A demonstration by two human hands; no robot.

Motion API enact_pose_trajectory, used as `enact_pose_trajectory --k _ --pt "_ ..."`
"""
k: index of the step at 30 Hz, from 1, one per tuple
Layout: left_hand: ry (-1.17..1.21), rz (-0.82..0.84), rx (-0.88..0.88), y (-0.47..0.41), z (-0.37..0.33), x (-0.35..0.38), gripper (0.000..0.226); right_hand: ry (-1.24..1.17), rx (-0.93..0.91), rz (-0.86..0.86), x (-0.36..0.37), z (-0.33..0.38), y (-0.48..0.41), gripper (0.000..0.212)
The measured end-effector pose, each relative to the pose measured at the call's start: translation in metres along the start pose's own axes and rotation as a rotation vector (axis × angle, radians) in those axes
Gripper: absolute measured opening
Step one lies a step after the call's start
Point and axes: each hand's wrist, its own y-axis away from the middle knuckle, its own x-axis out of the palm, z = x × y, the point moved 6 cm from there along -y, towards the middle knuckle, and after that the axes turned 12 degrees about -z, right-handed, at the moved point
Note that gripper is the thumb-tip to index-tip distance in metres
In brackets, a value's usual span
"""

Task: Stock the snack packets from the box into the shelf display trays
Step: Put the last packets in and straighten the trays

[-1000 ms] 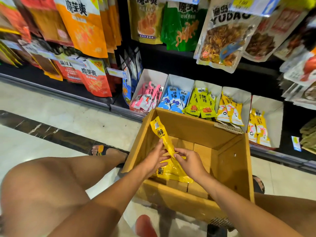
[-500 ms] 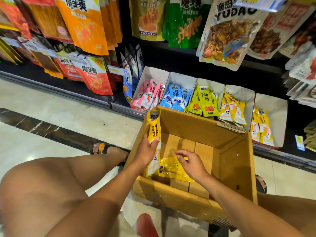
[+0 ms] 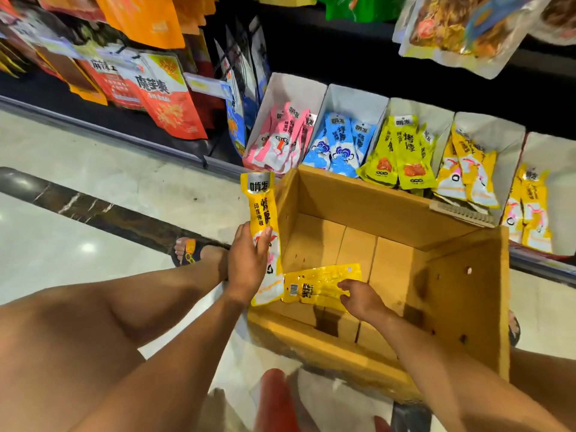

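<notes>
In the head view, the left hand [image 3: 246, 266] holds one yellow packet [image 3: 260, 207] standing up; its fingers and thumb wrap round the low half, and the top sticks up high above the fingers, just outside the box [image 3: 374, 194]; the right hand [image 3: 363, 299] is down inside the box, fingers bent, tips on the last yellow packets [image 3: 321, 285] lying flat on the bottom; I cannot tell if those fingers have a hold or only touch

The job looks nearly done; past the fingers the box floor is bare cardboard, so only this little pile and the one in the left hand are left to put away; far beyond both hands the white trays [image 3: 352, 98] already hold pink packets [image 3: 283, 135], blue packets [image 3: 339, 145], green-yellow packets [image 3: 402, 151] and two lots of yellow ones [image 3: 530, 207]; the yellow trays have room, so the last ones likely go there

Above the left fingers the packet says 烤脖 in big black letters and 印度辣椒 in small ones; the top logo is too blurry; near the right fingertips is a barcode; the green-yellow packets say 烤脖 too; a red bag [image 3: 162, 98] far off to the left says 魔芋爽
</notes>
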Motion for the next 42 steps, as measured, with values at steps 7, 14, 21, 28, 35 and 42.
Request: enact_pose_trajectory --k 7,14,21,28,35,42 --pt "0.026 -0.035 -0.099 -0.005 0.018 0.01 0.043 0.09 -0.009 0.105 0.036 -0.001 -0.035 0.055" --pt "0.23 0.029 -0.296 -0.004 0.033 0.022 0.028 0.295 -0.052 0.011 0.048 -0.002 -0.049 0.044" --pt "0.123 0.012 -0.151 -0.001 0.031 0.018 0.048 0.202 -0.053 0.077 0.059 -0.008 -0.049 0.026" --pt "0.112 0.0 -0.122 0.0 0.022 0.015 0.036 0.099 -0.034 0.1 0.073 -0.013 -0.035 0.027" --pt "0.024 0.007 -0.132 -0.002 0.02 0.013 0.043 -0.05 0.003 0.079 0.048 -0.014 -0.028 0.011" --pt "-0.053 0.008 -0.053 0.003 0.007 0.005 0.045 -0.158 0.004 -0.086 -0.025 -0.003 -0.016 0.012"
